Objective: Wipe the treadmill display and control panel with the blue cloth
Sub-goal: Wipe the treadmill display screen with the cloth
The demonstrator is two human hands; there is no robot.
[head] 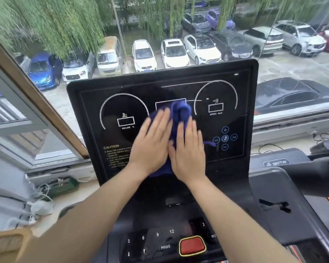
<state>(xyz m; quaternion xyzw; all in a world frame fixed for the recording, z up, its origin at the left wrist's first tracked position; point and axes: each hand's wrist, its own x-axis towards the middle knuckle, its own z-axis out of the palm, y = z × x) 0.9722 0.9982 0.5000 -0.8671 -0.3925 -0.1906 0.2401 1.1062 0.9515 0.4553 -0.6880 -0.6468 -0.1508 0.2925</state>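
Blue cloth (179, 112) pressed flat on display (122, 103) under both hands.

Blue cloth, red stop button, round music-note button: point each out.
Blue cloth (180, 111), head view, on the bunched top fold above the hands.
Red stop button (192, 245), head view, on its red face.
Round music-note button (225, 138), head view, on the note icon.
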